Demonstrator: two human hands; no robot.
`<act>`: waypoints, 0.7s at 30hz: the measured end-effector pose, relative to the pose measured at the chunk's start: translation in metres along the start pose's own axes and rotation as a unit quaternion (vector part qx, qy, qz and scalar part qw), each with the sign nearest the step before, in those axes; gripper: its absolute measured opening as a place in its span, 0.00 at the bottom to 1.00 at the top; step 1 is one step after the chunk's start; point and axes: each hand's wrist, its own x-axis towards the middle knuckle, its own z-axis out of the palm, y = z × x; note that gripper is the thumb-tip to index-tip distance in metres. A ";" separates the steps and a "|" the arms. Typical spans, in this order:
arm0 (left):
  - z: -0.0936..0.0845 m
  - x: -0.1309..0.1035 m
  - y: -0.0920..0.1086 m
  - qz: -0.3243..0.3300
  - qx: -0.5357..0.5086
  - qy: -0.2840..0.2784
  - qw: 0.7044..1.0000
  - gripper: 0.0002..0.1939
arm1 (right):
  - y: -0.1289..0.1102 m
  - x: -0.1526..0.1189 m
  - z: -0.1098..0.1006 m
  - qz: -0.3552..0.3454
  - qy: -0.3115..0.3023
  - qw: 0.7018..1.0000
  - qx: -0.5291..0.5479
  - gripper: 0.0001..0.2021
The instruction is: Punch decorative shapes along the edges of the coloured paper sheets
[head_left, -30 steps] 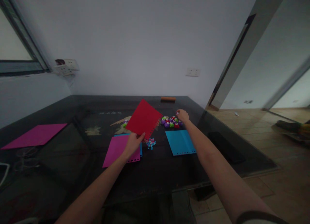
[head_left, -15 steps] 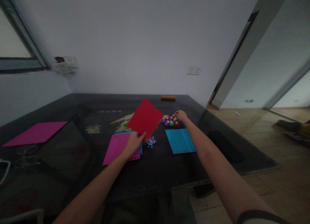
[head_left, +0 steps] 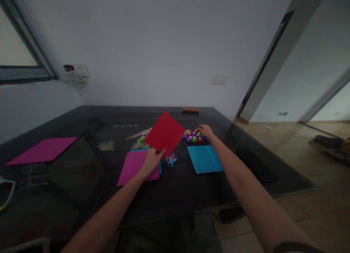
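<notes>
lying low on the bench (head_left: 175, 198), a pink sheet (head_left: 133, 163) overlaps a blue one (head_left: 160, 168), its punched edge towards the person; the two look stacked to save room. at the right, a single blue sheet (head_left: 205, 160) lies flat with its holes also facing near, and a long dark object (head_left: 254, 165) rests beyond the right forearm. just past the pink sheet, the left grip (head_left: 153, 158) is closed on the lower corner of a red sheet (head_left: 164, 132), thumb on top, probably so that most of its face and the row of holes stay uncovered. small blue, white and pink bits (head_left: 171, 160) lie in a loose heap beside that corner. further off, the right grip (head_left: 206, 130) has its fingers bent down at a cluster of eyed toys (head_left: 194, 137), seemingly bunched for easy reach; whether it grasps one, i cannot tell. farthest back, a brown roll (head_left: 190, 110) lies near the wall (head_left: 164, 56).
</notes>
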 end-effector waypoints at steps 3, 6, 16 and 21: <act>0.000 0.000 -0.001 -0.003 0.001 0.007 1.000 0.10 | -0.001 -0.005 -0.009 0.003 0.045 0.999 0.015 0.14; 0.000 0.001 0.000 0.006 0.000 0.015 1.000 0.10 | -0.002 -0.011 -0.021 0.000 0.084 0.996 0.034 0.15; 0.001 -0.002 0.002 0.031 -0.006 0.001 0.999 0.14 | -0.023 -0.104 -0.062 -0.131 0.089 0.935 0.318 0.14; 0.005 -0.005 0.006 0.036 0.008 -0.021 0.999 0.15 | -0.031 -0.159 -0.058 -0.096 0.035 0.897 0.431 0.14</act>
